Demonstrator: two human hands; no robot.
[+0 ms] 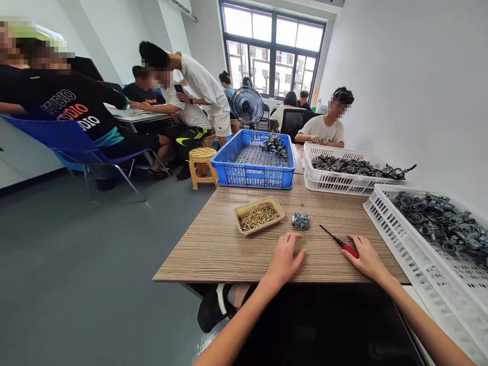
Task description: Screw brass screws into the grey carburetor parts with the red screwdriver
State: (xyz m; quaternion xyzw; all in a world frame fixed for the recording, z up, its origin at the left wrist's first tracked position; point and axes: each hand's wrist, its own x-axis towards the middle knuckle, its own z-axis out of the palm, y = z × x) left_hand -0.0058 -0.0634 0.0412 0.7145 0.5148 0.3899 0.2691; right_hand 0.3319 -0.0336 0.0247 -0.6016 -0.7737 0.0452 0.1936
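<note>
My left hand point(285, 258) rests on the wooden table with its fingers apart and nothing in them. Just beyond its fingertips sits a small grey metal carburetor point(301, 221). My right hand point(366, 258) lies loosely on the table, fingers spread. A screwdriver point(349, 250) with a red handle and dark shaft lies between its thumb and fingers, the tip pointing away toward the carburetor; whether the palm presses on the handle I cannot tell. To the left of the carburetor, a shallow beige tray point(244, 231) holds many brass-coloured screws or small pins.
Behind the tray stands a blue crate point(253, 180) with a few metal parts. Two white crates point(335, 187) point(396, 229) full of similar parts line the right side. A person point(328, 127) sits across; others gather at left near a yellow stool point(202, 157) and fan point(247, 105).
</note>
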